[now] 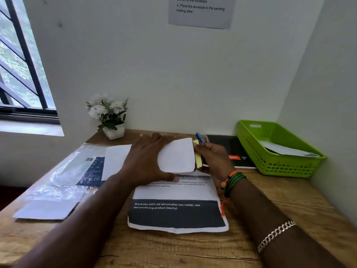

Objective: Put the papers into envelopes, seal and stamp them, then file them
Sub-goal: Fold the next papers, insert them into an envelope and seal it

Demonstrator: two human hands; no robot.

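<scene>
My left hand [144,161] grips a white envelope [176,157] from its left side, fingers over the top and thumb underneath, lifted above the desk. At the envelope's right end, my right hand [213,161] pinches a small yellow sticky-note pad [198,160]. Under both hands lies a printed paper [177,209] with a dark band and white text. More white envelopes [116,157] and a clear plastic pack [63,178] lie at the left.
A green plastic basket [278,167] at the right holds a white envelope [286,149]. A black notebook [229,149] and blue pen [200,137] lie behind my right hand. A potted white flower [110,117] stands at the back left. An instruction sheet [201,10] hangs on the wall.
</scene>
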